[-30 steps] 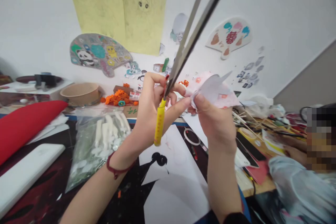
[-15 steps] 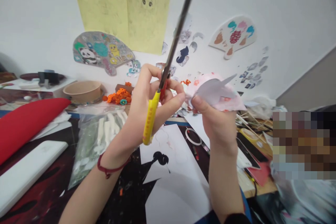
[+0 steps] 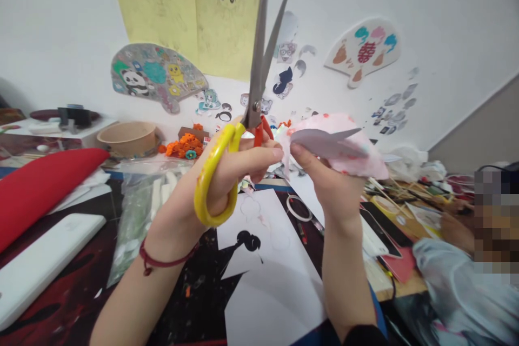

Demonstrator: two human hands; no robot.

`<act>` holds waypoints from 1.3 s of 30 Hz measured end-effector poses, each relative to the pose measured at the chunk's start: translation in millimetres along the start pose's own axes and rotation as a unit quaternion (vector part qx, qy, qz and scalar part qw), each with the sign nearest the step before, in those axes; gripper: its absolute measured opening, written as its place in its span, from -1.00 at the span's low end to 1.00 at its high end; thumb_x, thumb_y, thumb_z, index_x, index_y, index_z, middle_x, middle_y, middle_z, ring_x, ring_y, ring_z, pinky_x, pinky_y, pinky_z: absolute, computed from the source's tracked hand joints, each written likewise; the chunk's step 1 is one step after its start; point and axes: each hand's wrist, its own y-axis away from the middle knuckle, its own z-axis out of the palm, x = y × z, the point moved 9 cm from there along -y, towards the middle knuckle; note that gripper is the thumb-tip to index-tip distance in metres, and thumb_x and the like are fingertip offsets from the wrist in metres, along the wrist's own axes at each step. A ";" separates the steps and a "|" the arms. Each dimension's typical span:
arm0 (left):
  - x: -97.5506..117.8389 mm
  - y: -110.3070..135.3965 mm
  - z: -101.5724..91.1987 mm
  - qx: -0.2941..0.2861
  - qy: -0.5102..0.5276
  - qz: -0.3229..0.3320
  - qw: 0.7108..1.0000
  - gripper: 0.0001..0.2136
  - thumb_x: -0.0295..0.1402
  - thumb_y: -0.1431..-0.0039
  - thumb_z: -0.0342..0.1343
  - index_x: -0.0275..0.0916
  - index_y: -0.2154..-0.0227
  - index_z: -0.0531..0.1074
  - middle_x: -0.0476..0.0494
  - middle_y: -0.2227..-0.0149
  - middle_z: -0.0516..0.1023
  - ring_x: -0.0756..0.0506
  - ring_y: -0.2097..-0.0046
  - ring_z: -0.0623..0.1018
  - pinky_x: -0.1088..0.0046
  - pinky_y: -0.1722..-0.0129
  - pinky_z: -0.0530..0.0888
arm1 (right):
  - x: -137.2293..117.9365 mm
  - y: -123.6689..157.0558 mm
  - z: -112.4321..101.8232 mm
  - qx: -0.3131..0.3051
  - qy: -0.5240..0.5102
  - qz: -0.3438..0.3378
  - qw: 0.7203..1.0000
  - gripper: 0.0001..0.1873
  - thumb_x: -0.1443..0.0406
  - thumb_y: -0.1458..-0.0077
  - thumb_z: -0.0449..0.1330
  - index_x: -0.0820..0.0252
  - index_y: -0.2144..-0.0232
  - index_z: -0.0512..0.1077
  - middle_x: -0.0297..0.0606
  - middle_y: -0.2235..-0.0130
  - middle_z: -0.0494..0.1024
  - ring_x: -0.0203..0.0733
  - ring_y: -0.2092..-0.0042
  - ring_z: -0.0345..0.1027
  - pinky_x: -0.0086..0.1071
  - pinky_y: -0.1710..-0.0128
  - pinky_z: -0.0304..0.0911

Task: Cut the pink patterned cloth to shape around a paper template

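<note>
Left hand clenched around long steel scissors with a yellow plastic loop handle, blades spread wide and pointing up, touching nothing. Right hand pinches a crumpled pink-patterned paper piece between thumb and fingers, held up in the air just right of the scissors, above the middle of the desk. A pale grey pointed paper shape lies against its front, tip aimed right; cannot tell if it is separate or attached. The point looks cleanly cut, while the pink paper around it looks soft, rumpled and untrimmed, so some shaping looks done and the outer paper looks left; exact amount cannot be told.

Head view, rest: white paper sheets with a black figure silhouette sit near the desk's front edge, a clear plastic bag of white pieces lies left of them, a red cushion lies along the left edge, a brown bowl sits at the back edge, and a co-worker's pale sleeve shows at the right corner.
</note>
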 end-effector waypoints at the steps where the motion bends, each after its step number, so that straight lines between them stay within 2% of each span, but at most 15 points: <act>1: -3.3 -0.5 3.0 -0.019 0.009 -0.019 1.000 -0.73 -0.35 -0.14 0.31 -0.20 0.58 0.36 -0.02 0.58 0.35 -0.04 0.51 0.40 0.32 0.53 0.40 | 0.4 0.3 0.6 0.001 0.005 -0.009 1.000 -0.84 0.18 0.02 0.49 -0.06 0.36 0.61 -0.40 0.29 0.69 -0.11 0.18 0.61 -0.14 0.00 0.58; 3: -9.8 -0.7 9.7 -0.061 0.027 -0.062 0.996 -0.64 -0.32 -0.21 0.26 -0.20 0.64 0.29 -0.04 0.57 0.29 -0.04 0.47 0.37 0.31 0.45 0.41 | 2.8 0.0 0.8 0.010 -0.004 -0.021 1.000 -0.88 0.19 0.00 0.48 -0.03 0.36 0.64 -0.38 0.30 0.70 -0.12 0.17 0.61 -0.16 -0.06 0.53; 5: -8.4 -1.2 13.2 -0.083 0.032 -0.063 0.994 -0.64 -0.30 -0.22 0.24 -0.21 0.64 0.29 -0.04 0.56 0.26 -0.03 0.45 0.35 0.32 0.41 0.39 | 7.2 -1.3 -1.7 0.035 -0.025 -0.019 0.999 -0.86 0.21 -0.01 0.47 -0.01 0.32 0.63 -0.37 0.28 0.70 -0.16 0.15 0.59 -0.20 -0.08 0.51; 7: -3.5 -1.6 14.6 -0.086 0.027 -0.040 0.995 -0.75 -0.30 -0.21 0.25 -0.21 0.54 0.37 -0.03 0.54 0.32 -0.03 0.43 0.36 0.36 0.43 0.35 | 12.2 -3.3 -1.9 0.047 -0.050 -0.002 0.998 -0.84 0.22 -0.01 0.46 0.02 0.33 0.58 -0.37 0.29 0.67 -0.21 0.20 0.56 -0.27 0.06 0.55; 9: -1.3 -1.4 11.2 -0.052 0.023 -0.020 0.998 -0.83 -0.37 -0.15 0.30 -0.19 0.38 0.37 -0.01 0.46 0.44 -0.01 0.43 0.39 0.41 0.46 0.33 | 16.7 -5.5 1.5 0.040 -0.083 0.028 0.995 -0.81 0.22 0.01 0.47 0.05 0.37 0.53 -0.39 0.36 0.60 -0.27 0.33 0.48 -0.36 0.33 0.50; 11: 1.5 -0.1 3.2 0.013 0.013 0.015 1.000 -0.66 -0.47 -0.04 0.36 -0.15 0.28 0.28 0.01 0.33 0.53 0.04 0.44 0.40 0.46 0.51 0.30 | 22.4 -6.5 9.7 0.007 -0.127 0.076 0.989 -0.78 0.23 0.04 0.49 0.09 0.39 0.53 -0.42 0.43 0.53 -0.35 0.44 0.36 -0.42 0.49 0.36; 13: 9.0 2.5 -1.7 0.056 -0.001 0.082 0.995 -0.56 -0.53 0.02 0.40 -0.13 0.24 0.23 0.04 0.27 0.56 0.09 0.49 0.37 0.50 0.53 0.28 | 28.4 -5.0 19.3 -0.031 -0.170 0.132 0.976 -0.74 0.25 0.08 0.52 0.12 0.34 0.55 -0.44 0.46 0.51 -0.40 0.49 0.29 -0.46 0.54 0.27; 16: 10.0 1.4 0.6 0.043 -0.029 0.128 0.990 -0.58 -0.56 -0.01 0.37 -0.12 0.21 0.26 0.04 0.24 0.58 0.11 0.51 0.32 0.49 0.52 0.30 | 34.7 -0.7 30.5 -0.074 -0.210 0.189 0.956 -0.72 0.29 0.08 0.52 0.12 0.30 0.56 -0.45 0.47 0.52 -0.43 0.51 0.28 -0.49 0.58 0.21; 18: 9.4 -2.0 -0.7 0.032 -0.036 0.150 0.987 -0.60 -0.57 -0.01 0.35 -0.12 0.20 0.27 0.04 0.22 0.58 0.11 0.51 0.31 0.48 0.51 0.30 | 35.1 0.5 34.4 -0.089 -0.224 0.197 0.950 -0.77 0.30 0.07 0.51 0.13 0.36 0.55 -0.46 0.50 0.50 -0.44 0.54 0.27 -0.50 0.61 0.16; 22: 8.1 -8.8 -12.4 0.052 -0.033 0.176 0.982 -0.58 -0.52 0.03 0.40 -0.13 0.24 0.26 0.02 0.24 0.57 0.07 0.44 0.45 0.48 0.52 0.30 | 31.1 -2.0 30.3 -0.076 -0.210 0.171 0.960 -0.81 0.30 0.05 0.50 0.13 0.41 0.56 -0.45 0.52 0.50 -0.42 0.55 0.27 -0.49 0.62 0.17; 26: -4.3 -12.4 -11.7 0.042 -0.027 0.108 0.993 -0.54 -0.45 0.06 0.47 -0.13 0.27 0.26 -0.02 0.26 0.52 -0.01 0.27 0.57 0.52 0.52 0.35 | 24.0 -5.8 18.1 -0.030 -0.153 0.116 0.981 -0.80 0.29 0.08 0.51 0.11 0.39 0.58 -0.40 0.44 0.58 -0.37 0.51 0.32 -0.43 0.56 0.32; 28: -7.2 -10.3 -8.9 0.047 -0.016 0.083 0.995 -0.54 -0.43 0.06 0.48 -0.14 0.29 0.25 -0.01 0.27 0.50 0.02 0.33 0.55 0.52 0.52 0.37 | 16.9 -6.9 12.6 -0.003 -0.116 0.069 0.991 -0.79 0.28 0.10 0.51 0.09 0.41 0.56 -0.36 0.40 0.62 -0.29 0.45 0.43 -0.37 0.46 0.46; 31: -7.5 -4.6 -5.4 0.071 -0.010 0.062 0.996 -0.56 -0.43 0.06 0.47 -0.15 0.31 0.24 0.01 0.30 0.49 0.06 0.41 0.50 0.52 0.53 0.37 | 2.3 -5.7 6.1 0.046 -0.064 -0.014 0.997 -0.80 0.31 0.07 0.49 0.05 0.35 0.58 -0.33 0.33 0.68 -0.16 0.26 0.60 -0.22 0.19 0.61; 34: -2.7 0.9 -1.4 0.079 -0.042 0.065 0.994 -0.57 -0.45 0.04 0.45 -0.15 0.30 0.25 0.03 0.33 0.49 0.06 0.44 0.48 0.52 0.54 0.37 | -4.6 -2.9 8.7 0.047 -0.023 -0.056 0.997 -0.83 0.32 0.00 0.44 0.06 0.30 0.60 -0.30 0.25 0.71 -0.11 0.14 0.63 -0.14 0.00 0.60; 39: 1.5 4.9 -7.2 0.125 -0.059 0.050 0.989 -0.59 -0.47 0.04 0.43 -0.15 0.33 0.23 0.02 0.33 0.54 0.02 0.40 0.56 0.52 0.54 0.42 | 2.6 0.6 6.4 0.040 0.050 -0.077 0.995 -0.75 0.30 -0.04 0.43 0.03 0.18 0.62 -0.29 0.17 0.73 -0.12 0.14 0.63 -0.13 -0.07 0.58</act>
